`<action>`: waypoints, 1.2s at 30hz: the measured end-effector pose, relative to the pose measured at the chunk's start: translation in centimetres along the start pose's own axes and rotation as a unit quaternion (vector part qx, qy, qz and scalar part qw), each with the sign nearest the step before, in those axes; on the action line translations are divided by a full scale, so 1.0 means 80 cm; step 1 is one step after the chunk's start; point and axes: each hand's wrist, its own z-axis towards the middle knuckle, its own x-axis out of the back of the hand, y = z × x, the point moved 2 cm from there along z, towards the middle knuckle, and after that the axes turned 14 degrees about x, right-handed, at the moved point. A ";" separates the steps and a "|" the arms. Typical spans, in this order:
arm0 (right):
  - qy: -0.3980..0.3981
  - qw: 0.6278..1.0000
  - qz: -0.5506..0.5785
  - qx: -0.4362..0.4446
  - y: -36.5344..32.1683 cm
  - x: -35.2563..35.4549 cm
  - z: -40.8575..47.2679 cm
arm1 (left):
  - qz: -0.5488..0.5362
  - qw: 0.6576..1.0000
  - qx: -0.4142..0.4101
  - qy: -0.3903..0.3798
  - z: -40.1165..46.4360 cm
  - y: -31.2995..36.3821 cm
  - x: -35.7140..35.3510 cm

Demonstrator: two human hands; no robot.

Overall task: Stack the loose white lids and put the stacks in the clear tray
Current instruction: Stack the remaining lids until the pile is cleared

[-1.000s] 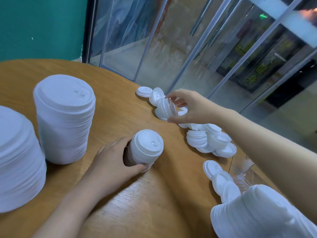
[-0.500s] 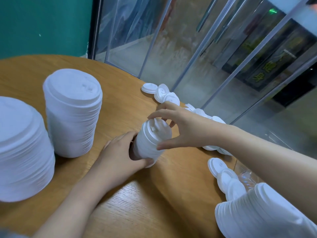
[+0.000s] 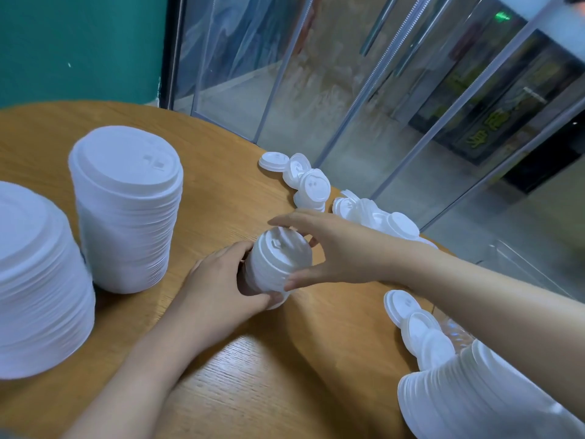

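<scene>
Stacks come first, nearest you: a leaning stack of white lids (image 3: 468,397) lies at the lower right edge, with a few loose lids (image 3: 414,324) fanned just beyond it over what looks like the clear tray (image 3: 525,267) (mostly hidden by your right forearm, so you cannot tell what already sits inside it). On your left, two tall finished stacks (image 3: 126,210) stand upright on the table (image 3: 253,391), not yet moved toward the tray. In the middle, your left hand (image 3: 218,289) has its grip curled around the side of the small stack (image 3: 278,264), which tilts away from you, while your right hand (image 3: 335,248) pinches the top lid between thumb and fingers, apparently seating it. Farther back, a scatter of loose lids (image 3: 310,185) trails along the table's far edge. By this showing the work is perhaps half done: several stacks are built, many lids remain loose, and the transfer to the tray looks mostly ahead of you.
</scene>
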 end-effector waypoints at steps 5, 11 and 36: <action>0.075 0.993 0.080 -0.050 0.038 0.044 0.003 | 0.004 1.000 -0.006 0.015 0.003 -0.004 -0.002; 0.161 0.970 -0.056 -0.171 0.144 0.050 0.033 | 0.005 0.999 -0.007 0.036 0.010 -0.008 -0.009; 0.162 0.981 0.011 -0.111 0.067 0.080 0.003 | 0.038 0.998 -0.006 0.047 0.008 -0.003 -0.013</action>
